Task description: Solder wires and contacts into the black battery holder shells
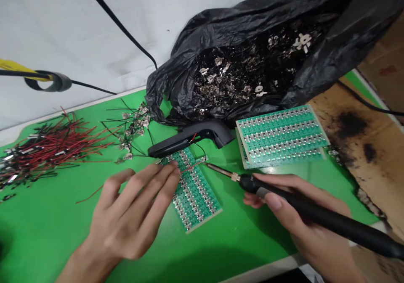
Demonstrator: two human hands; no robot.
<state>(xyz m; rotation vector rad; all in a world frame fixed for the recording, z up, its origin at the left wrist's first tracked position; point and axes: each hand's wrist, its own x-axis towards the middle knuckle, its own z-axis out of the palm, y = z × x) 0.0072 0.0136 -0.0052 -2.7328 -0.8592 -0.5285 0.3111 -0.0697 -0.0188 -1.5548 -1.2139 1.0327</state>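
My right hand [284, 207] grips a black soldering iron [303, 211], its metal tip pointing left at a small metal piece [202, 160]. A thin red wire [191, 167] runs from that piece to the fingertips of my left hand [135, 207], which are pressed together on it. Below those fingers lies a green circuit board [202, 207] with rows of small metal parts, partly hidden by the hand. Touching the board's far end is a curved black plastic housing [192, 136], with red and black leads at its middle.
Red and black wires [63, 146] lie heaped at left, beside metal tabs with black leads [134, 125]. A black plastic bag [221, 30] of small metal parts and springs stands at the back. Stacked circuit boards [282, 133] lie at right, near scorched cardboard [372, 169].
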